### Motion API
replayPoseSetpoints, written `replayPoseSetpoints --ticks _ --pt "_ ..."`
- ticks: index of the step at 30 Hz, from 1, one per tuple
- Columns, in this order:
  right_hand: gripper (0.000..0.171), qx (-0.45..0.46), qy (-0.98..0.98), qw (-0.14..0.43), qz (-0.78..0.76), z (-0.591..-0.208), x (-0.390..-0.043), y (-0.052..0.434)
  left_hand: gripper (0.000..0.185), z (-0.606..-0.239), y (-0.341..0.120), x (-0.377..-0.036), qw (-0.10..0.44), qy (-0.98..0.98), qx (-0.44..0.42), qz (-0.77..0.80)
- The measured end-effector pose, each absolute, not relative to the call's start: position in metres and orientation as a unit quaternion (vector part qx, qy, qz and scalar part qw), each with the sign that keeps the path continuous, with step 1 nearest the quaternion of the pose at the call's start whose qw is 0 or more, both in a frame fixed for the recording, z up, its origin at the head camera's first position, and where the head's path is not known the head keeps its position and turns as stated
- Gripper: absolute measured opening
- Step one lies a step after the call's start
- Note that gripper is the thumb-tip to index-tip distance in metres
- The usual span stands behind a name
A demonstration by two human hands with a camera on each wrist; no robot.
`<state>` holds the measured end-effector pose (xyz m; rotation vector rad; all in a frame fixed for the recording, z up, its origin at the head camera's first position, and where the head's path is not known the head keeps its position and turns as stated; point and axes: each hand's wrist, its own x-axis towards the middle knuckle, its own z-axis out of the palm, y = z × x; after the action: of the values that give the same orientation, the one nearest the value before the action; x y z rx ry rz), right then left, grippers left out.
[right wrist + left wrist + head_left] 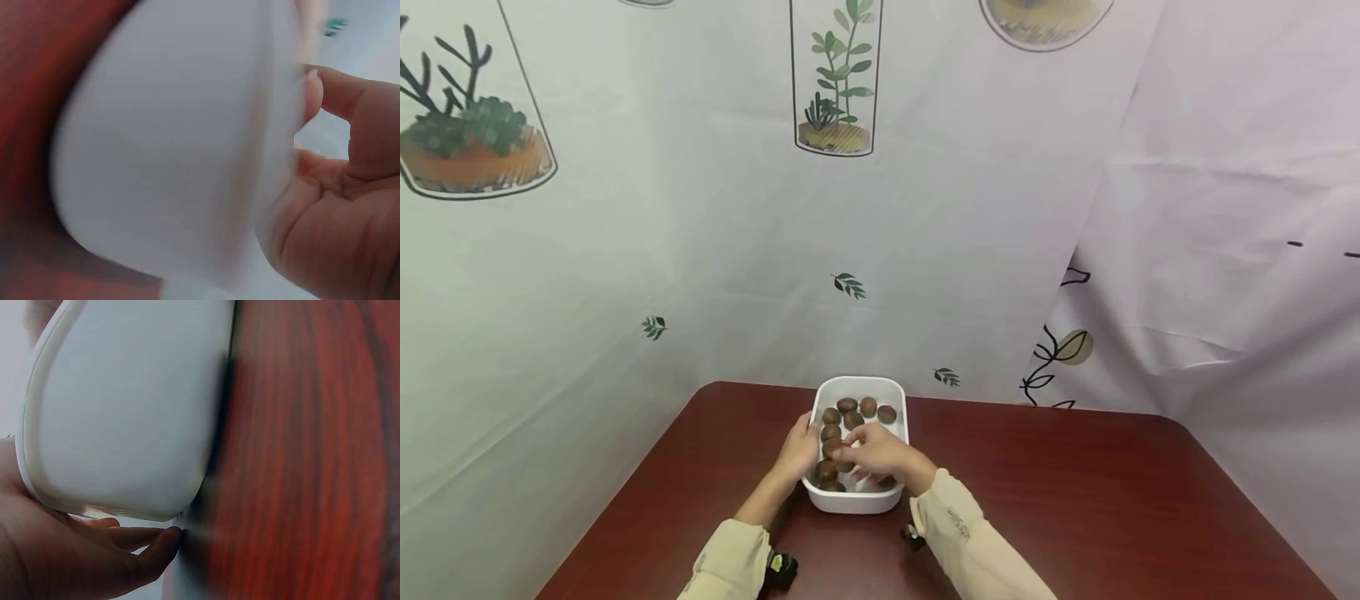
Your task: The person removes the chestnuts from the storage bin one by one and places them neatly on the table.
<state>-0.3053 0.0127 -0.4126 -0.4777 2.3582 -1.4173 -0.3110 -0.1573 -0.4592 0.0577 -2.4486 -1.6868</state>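
White tub [859,500] low centre: my left hand [800,450] cups its side, my right hand [880,454] pinches a chestnut [832,448], I judge; lift slowly.

The white tub [858,500] looks like smooth plastic with a soft, half-matt sheen, its outer wall plain and unmarked in both wrist views; the brown nuts [847,406] inside it have a smooth, faintly glossy shell. The counter [1075,492] is dark red-brown with a wood-grain finish, polished enough to throw a dull shine; the streaks of grain show plainly in the left wrist view. The backdrop [700,208] behind is thin, creased sheeting, matt, printed with plants; the sleeves [970,542] are beige woven cloth, matt.
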Motion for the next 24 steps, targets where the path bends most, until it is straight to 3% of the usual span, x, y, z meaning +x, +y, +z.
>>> replayPoseSetpoints --ticks 4,11,15,24 --pt "0.028 -0.174 0.815 0.159 -0.529 -0.390 -0.302 0.039 0.045 -0.460 -0.158 -0.311 0.083 -0.817 0.016 -0.570" --pt "0.022 -0.142 0.832 0.104 -0.527 -0.370 -0.300 0.119 0.046 -0.456 -0.164 -0.313 0.069 -0.825 0.014 -0.561" --pt "0.024 -0.097 0.833 0.093 -0.536 -0.382 -0.303 0.144 0.047 -0.454 -0.171 -0.312 0.068 -0.833 0.022 -0.548" --pt "0.020 -0.055 0.826 0.127 -0.547 -0.430 -0.307 0.157 0.046 -0.460 -0.164 -0.310 0.054 -0.831 0.017 -0.554"
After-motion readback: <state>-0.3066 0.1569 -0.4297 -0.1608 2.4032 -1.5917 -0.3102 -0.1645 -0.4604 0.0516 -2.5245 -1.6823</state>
